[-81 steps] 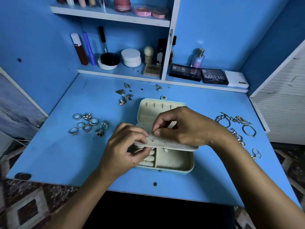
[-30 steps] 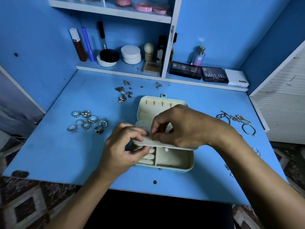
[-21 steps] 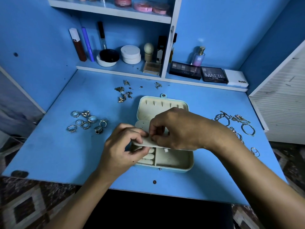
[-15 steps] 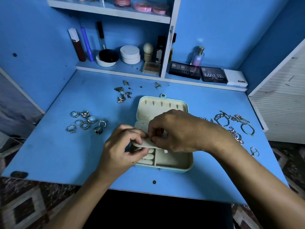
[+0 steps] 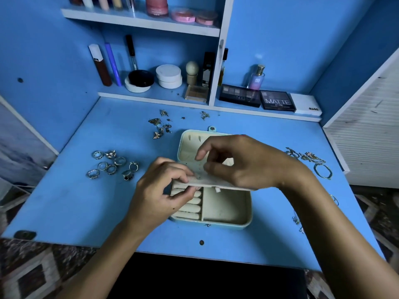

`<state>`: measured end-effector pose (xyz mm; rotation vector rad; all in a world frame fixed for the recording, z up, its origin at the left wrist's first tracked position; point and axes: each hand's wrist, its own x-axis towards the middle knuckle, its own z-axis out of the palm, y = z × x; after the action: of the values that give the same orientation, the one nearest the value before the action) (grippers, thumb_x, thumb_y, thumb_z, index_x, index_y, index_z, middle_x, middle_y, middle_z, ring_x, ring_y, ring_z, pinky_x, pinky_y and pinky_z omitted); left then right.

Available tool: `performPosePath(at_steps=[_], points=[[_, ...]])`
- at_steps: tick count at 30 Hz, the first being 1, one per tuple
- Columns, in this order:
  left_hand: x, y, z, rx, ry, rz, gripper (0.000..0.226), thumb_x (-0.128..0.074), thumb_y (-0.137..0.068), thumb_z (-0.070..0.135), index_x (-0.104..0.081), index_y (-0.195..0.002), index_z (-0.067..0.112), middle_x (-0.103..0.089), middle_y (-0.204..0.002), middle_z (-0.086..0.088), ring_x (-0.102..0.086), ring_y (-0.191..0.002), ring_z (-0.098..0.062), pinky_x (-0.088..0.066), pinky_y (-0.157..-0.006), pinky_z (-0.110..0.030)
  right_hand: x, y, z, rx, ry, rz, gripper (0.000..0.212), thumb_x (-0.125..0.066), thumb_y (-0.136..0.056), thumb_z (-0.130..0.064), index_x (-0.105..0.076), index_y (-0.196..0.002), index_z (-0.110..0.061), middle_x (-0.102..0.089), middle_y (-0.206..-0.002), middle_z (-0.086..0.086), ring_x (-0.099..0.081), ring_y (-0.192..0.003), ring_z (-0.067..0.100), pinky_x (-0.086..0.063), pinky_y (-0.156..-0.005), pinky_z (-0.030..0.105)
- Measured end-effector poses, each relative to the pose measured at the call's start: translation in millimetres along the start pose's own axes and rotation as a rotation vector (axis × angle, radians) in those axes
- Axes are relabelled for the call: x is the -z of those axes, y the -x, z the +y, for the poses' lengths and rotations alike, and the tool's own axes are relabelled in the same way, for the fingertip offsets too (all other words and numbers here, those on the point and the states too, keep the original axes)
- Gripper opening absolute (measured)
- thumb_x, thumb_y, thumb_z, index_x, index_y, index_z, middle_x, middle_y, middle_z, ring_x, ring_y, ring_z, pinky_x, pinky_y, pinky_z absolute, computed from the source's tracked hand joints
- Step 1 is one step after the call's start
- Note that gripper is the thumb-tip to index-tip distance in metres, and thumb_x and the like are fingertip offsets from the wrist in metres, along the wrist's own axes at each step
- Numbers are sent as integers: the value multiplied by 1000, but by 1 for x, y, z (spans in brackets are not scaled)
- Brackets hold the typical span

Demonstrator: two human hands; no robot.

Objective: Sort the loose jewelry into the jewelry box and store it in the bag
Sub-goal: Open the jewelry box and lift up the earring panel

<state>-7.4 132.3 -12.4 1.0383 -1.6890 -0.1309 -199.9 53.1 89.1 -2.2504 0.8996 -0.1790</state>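
A pale jewelry box (image 5: 248, 221) lies open in the middle of the blue desk (image 5: 75, 201), lid (image 5: 190, 143) flat behind it. My left hand (image 5: 159, 190) pinches the left end of the box's perforated earring panel (image 5: 200, 180), held raised over the ring rolls. My right hand (image 5: 244, 162) is curled over the panel's right part, thumb on its top and index finger lifted. Loose rings (image 5: 112, 165) lie to the left, earrings (image 5: 160, 126) behind the box, bracelets and chains (image 5: 311, 160) on the right. No bag is in view.
Cosmetics line the back shelf: tubes (image 5: 101, 65), round compacts (image 5: 168, 75), a perfume bottle (image 5: 257, 77) and palettes (image 5: 277, 101). A white slatted panel (image 5: 371, 130) stands at the right. A few small jewelry pieces (image 5: 296, 221) lie by my right forearm.
My right hand stayed on the panel while its pinching fingers came apart and the index finger lifted. My left hand kept hold of the panel's left end. The loose jewelry has not moved.
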Motion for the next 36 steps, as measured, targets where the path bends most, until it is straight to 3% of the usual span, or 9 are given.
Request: performPosePath(at_steps=[4, 8, 11, 17, 23, 27, 30, 33, 36], points=[[0, -17, -2, 20, -12, 4, 26, -78, -82, 20, -54, -92, 19, -67, -90, -2, -66, -85, -19, -48, -77, -19, 10, 5, 13, -54, -394, 110, 9, -59, -99, -21, -65, -103, -16, -74, -90, 9, -70, -91, 25, -57, -82, 37], [-3, -36, -3, 101, -22, 12, 29, -79, -80, 23, -54, -94, 21, -70, -101, 1, -66, -94, -9, -39, -79, -10, 10, 9, 29, -45, -642, 299, 22, -54, -99, -26, -64, -96, -7, -74, -94, 15, -72, -87, 19, -51, -72, 18], [-7, -49, -6, 154, -7, 24, 28, -79, -80, 23, -57, -94, 12, -66, -108, -1, -61, -101, -4, -38, -82, -8, 3, 5, 42, -19, -737, 480, 30, -55, -95, -38, -65, -95, -10, -76, -90, 7, -73, -89, 18, -47, -73, 15], [-20, -67, -24, 249, -4, 75, 31, -81, -78, 19, -60, -99, 9, -62, -106, 2, -57, -97, -2, -36, -80, -7, -17, -13, 59, -30, -769, 775, 17, -56, -96, -30, -65, -91, -16, -75, -91, -3, -67, -88, 3, -47, -79, 16], [-30, -72, -42, 297, -37, 92, 34, -80, -80, 23, -64, -107, 12, -57, -109, 5, -57, -98, -5, -38, -83, -13, -27, -26, 69, -110, -722, 894, 14, -68, -92, -37, -66, -97, -24, -66, -82, -16, -54, -68, -1, -41, -65, 21], [-31, -66, -47, 363, -56, 36, 43, -78, -81, 28, -64, -121, 18, -54, -117, 9, -52, -111, 0, -39, -93, -14, -32, -32, 72, -198, -687, 899, 14, -73, -89, -36, -66, -98, -27, -66, -84, -13, -58, -68, 7, -53, -65, 35], [-30, -60, -50, 438, -56, 4, 53, -78, -81, 30, -60, -130, 21, -53, -118, 11, -50, -105, 5, -37, -90, -8, -35, -37, 77, -243, -672, 900, 16, -75, -87, -36, -66, -98, -29, -69, -92, -7, -64, -74, 19, -57, -75, 41], [-29, -54, -51, 488, -56, -21, 57, -78, -83, 29, -56, -135, 24, -53, -117, 13, -49, -103, 9, -35, -88, -2, -37, -41, 82, -268, -631, 925, 16, -76, -86, -38, -67, -99, -33, -70, -94, 1, -63, -82, 37, -57, -72, 48], [-29, -50, -54, 529, -59, -19, 49, -75, -86, 27, -58, -132, 25, -54, -112, 12, -52, -100, 6, -39, -85, -6, -39, -45, 88, -295, -592, 924, 18, -75, -86, -40, -67, -101, -33, -69, -93, 8, -63, -81, 36, -57, -73, 47]])
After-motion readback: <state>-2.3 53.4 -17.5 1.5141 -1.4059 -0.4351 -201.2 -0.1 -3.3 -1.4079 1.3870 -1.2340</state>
